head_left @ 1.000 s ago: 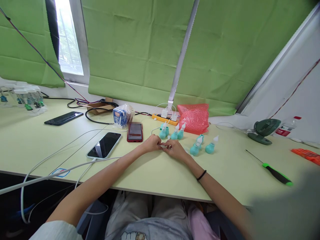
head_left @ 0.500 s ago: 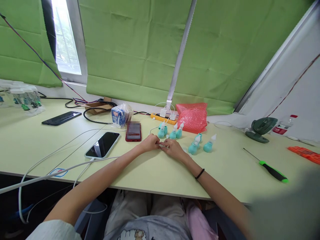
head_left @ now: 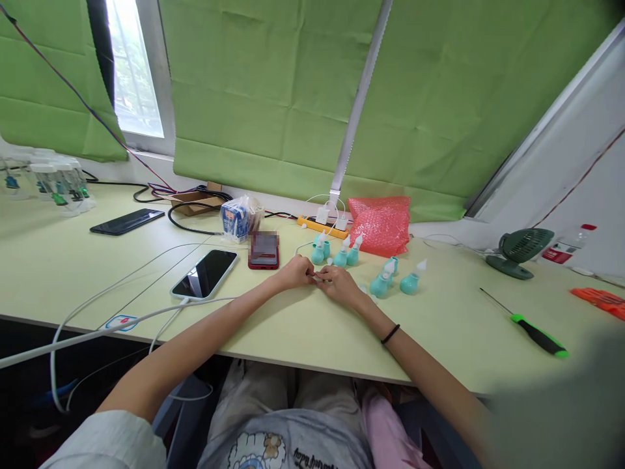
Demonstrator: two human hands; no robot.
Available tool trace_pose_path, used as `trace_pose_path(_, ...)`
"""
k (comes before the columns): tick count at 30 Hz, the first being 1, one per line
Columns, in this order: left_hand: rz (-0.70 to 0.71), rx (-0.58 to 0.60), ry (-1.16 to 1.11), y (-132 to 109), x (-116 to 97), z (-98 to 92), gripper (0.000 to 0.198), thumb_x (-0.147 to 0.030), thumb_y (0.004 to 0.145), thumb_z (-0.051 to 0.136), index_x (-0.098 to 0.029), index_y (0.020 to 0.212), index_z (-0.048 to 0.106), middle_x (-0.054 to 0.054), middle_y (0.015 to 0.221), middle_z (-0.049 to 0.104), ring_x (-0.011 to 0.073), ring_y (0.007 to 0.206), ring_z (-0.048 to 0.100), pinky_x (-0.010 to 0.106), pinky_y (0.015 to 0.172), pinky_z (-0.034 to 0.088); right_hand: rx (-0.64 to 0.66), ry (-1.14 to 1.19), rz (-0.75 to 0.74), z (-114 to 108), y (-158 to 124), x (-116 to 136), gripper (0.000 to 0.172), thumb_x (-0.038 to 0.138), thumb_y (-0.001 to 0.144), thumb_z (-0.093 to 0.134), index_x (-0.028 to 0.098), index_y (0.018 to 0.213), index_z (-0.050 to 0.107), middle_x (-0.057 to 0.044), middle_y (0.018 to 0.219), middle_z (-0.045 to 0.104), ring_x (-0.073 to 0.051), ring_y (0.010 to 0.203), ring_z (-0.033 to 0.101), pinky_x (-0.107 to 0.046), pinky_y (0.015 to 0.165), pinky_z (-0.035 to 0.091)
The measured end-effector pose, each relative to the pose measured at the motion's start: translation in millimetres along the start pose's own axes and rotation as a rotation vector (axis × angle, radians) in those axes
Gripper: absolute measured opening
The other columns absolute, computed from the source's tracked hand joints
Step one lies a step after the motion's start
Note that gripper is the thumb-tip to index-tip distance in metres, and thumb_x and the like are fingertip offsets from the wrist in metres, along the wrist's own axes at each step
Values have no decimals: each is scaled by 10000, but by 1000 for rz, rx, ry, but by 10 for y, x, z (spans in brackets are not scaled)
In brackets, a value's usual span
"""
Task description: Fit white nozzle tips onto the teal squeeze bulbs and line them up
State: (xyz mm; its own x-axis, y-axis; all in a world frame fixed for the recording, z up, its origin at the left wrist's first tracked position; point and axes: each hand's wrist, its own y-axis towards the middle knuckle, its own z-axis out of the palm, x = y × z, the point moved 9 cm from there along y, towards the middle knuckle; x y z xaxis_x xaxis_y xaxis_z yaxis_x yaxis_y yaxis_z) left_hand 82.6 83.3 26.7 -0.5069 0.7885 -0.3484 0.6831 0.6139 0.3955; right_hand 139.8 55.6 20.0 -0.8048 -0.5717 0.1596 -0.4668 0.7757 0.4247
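My left hand and my right hand meet fingertip to fingertip over the middle of the table. Both are closed in a pinch around something small that their fingers mostly hide. Just behind them stand several teal bulbs with clear pointed tips, one of them a teal bulb near my left fingers. To the right of my right hand is another teal bulb, and farther right a lone teal bulb leans with its tip up. Small clear pieces lie beside my right hand.
Left of my hands lie a red phone, a white-edged phone with a cable, and a black tablet. Behind are a power strip and red bubble wrap. A screwdriver and fan are at right.
The camera view has shifted slightly. Both hands keep their fingertips together, with only a slight change in finger position.
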Motion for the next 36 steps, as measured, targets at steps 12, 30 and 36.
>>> trace_pose_path(12, -49, 8, -58, -28, -1, -33, 282, -205, 583, 571, -141, 857, 581, 10, 648, 609, 114, 580, 531, 195, 565, 376, -27, -63, 90, -42, -25, -4, 168, 240, 692, 516, 210, 818, 622, -26, 704, 616, -137, 626, 538, -218, 536, 362)
trace_pose_path(30, -37, 47, 133, -64, -59, 30, 266, -223, 605, 525, -166, 858, 579, 36, 739, 593, 147, 639, 524, 217, 539, 357, -68, -241, 362, -1664, -27, -1270, 215, 224, 638, 531, 164, 810, 645, -58, 687, 633, -135, 592, 561, -231, 526, 420)
trace_pose_path(36, -42, 58, 141, -66, -54, 41, 270, -203, 580, 519, -161, 842, 567, 37, 738, 580, 146, 652, 520, 211, 542, 361, 431, -320, 685, -1023, -271, -2096, 415, 199, 505, 637, 156, 916, 595, -75, 738, 619, -130, 526, 550, -215, 436, 382)
